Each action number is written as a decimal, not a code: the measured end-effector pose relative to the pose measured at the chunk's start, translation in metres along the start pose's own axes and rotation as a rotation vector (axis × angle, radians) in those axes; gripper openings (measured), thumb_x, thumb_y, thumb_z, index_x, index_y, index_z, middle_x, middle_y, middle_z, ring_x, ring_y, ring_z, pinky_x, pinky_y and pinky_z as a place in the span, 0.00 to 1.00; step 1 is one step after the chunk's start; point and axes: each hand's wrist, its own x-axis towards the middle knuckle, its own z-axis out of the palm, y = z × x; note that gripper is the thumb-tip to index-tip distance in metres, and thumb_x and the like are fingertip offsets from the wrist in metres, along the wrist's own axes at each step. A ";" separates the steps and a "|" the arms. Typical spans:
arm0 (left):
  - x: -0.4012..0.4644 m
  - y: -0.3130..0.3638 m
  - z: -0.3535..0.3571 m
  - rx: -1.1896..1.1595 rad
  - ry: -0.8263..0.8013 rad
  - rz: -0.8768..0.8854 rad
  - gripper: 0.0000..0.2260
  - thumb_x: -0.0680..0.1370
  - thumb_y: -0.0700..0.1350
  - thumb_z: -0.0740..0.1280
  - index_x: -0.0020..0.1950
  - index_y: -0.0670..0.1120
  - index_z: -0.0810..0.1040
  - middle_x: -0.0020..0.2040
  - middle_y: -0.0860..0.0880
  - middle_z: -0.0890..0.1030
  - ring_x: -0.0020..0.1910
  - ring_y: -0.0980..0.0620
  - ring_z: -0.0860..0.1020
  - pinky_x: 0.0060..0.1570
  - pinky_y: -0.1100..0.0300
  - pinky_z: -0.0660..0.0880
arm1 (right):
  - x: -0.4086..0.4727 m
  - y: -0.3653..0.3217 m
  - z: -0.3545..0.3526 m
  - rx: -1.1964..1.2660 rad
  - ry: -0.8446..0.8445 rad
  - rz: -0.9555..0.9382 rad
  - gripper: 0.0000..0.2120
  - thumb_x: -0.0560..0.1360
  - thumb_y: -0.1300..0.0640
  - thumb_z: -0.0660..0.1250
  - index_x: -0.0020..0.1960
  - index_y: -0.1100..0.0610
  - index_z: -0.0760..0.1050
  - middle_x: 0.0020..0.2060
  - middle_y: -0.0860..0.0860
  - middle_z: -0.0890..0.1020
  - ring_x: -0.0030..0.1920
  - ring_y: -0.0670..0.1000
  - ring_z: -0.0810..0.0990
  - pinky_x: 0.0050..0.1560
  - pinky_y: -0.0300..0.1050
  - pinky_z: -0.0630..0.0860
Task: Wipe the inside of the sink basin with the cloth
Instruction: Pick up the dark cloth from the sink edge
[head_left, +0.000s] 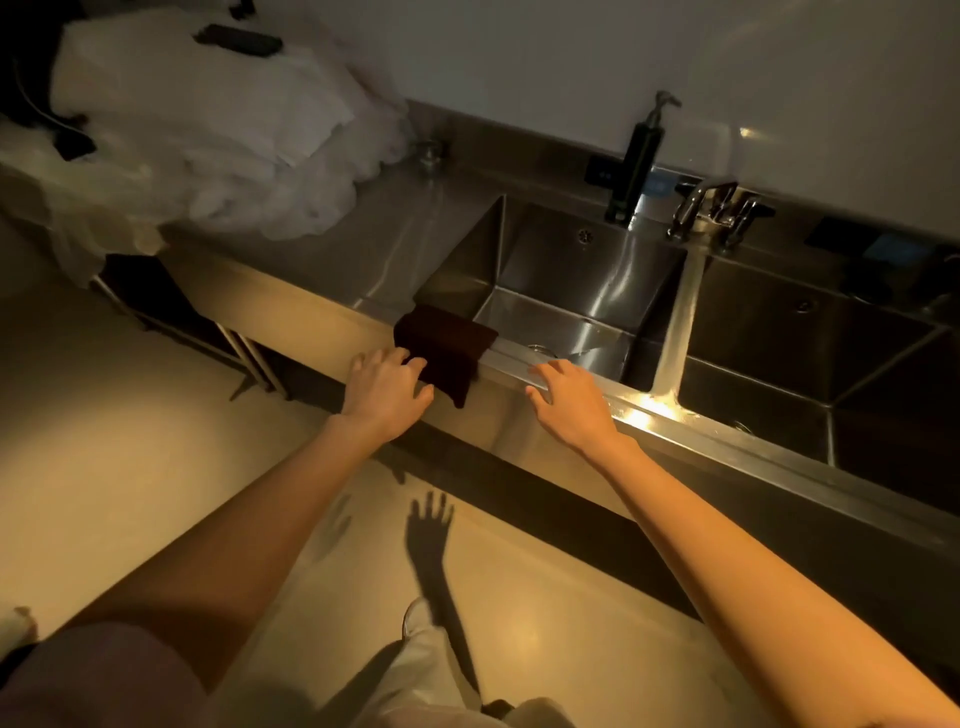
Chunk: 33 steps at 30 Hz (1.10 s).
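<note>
Reaching with spread, empty fingers (415, 364), the left hand (387, 387) is touching the dark cloth (444, 345) draping over the sink basin (566, 291) rim; likely soft, light, pinchable at its hanging edge. The right hand (569, 397) is hovering, fingers wide, empty.

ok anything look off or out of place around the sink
Nothing spilled or damaged. The dark cloth hangs over the sink basin's front rim, untouched inside. A heap of white plastic crowds the counter's left end.

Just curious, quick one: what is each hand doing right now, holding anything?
Left hand: open, fingertips at the dark folded cloth draped over the steel sink's front rim, not gripping it.
Right hand: open, empty, at that rim.
</note>
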 end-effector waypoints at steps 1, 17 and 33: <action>0.010 -0.008 -0.002 -0.001 0.004 0.006 0.21 0.80 0.55 0.60 0.70 0.49 0.70 0.68 0.46 0.73 0.68 0.45 0.69 0.66 0.48 0.64 | 0.011 -0.004 -0.001 0.005 0.005 0.007 0.20 0.81 0.50 0.58 0.70 0.56 0.69 0.67 0.56 0.72 0.67 0.57 0.70 0.67 0.52 0.69; 0.121 -0.101 0.001 0.008 -0.020 0.108 0.19 0.80 0.56 0.58 0.67 0.48 0.72 0.68 0.45 0.73 0.68 0.44 0.68 0.69 0.47 0.61 | 0.148 -0.064 0.021 0.087 -0.008 0.081 0.22 0.79 0.46 0.62 0.71 0.52 0.68 0.71 0.55 0.68 0.72 0.59 0.64 0.70 0.55 0.65; 0.134 -0.107 0.016 -0.024 -0.022 0.088 0.19 0.80 0.54 0.59 0.66 0.46 0.73 0.67 0.43 0.72 0.69 0.44 0.67 0.68 0.46 0.61 | 0.211 -0.058 0.107 -0.076 -0.325 0.048 0.48 0.69 0.33 0.68 0.76 0.37 0.40 0.78 0.54 0.42 0.76 0.66 0.41 0.73 0.69 0.51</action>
